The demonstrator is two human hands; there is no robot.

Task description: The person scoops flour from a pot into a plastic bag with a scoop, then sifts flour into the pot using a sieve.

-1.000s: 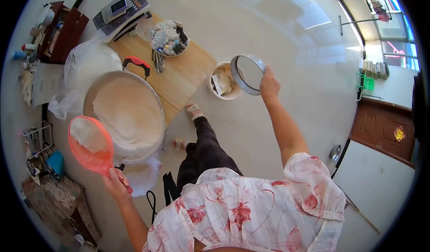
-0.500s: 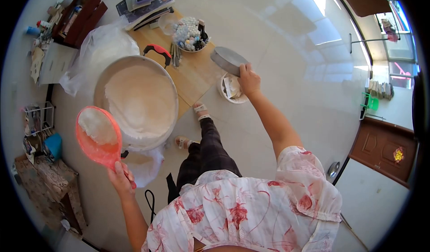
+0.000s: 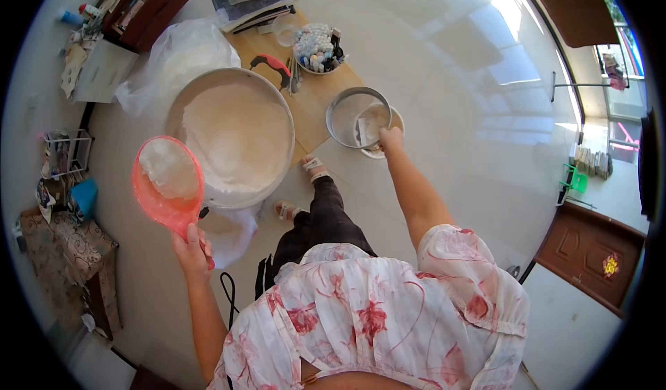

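1. The left hand (image 3: 192, 249) is clenched around the handle of a pink scoop (image 3: 168, 182), held up with its bowl facing the camera; a heap of white powder lies in the bowl.
2. The right hand (image 3: 390, 140) is stretched forward, its fingers gripping the near rim of a round metal sieve (image 3: 355, 116), which is held roughly level with its mesh open to view.
3. Directly under the sieve, partly covered by it, sits a small white bucket (image 3: 388, 151) on the floor; only its edge shows beside the right hand.
4. Between the two hands, nearer the left one, stands a large metal basin (image 3: 229, 133) filled with pale flour; the scoop hangs just beside its left rim.
5. Beyond the basin and left of the sieve lies a wooden board (image 3: 316, 102) carrying a bowl of small bottles (image 3: 318, 47).
6. A white plastic bag (image 3: 177, 54) lies behind the basin, far from either hand.
7. The person's feet in sandals (image 3: 313, 167) rest on the pale floor between basin and bucket.
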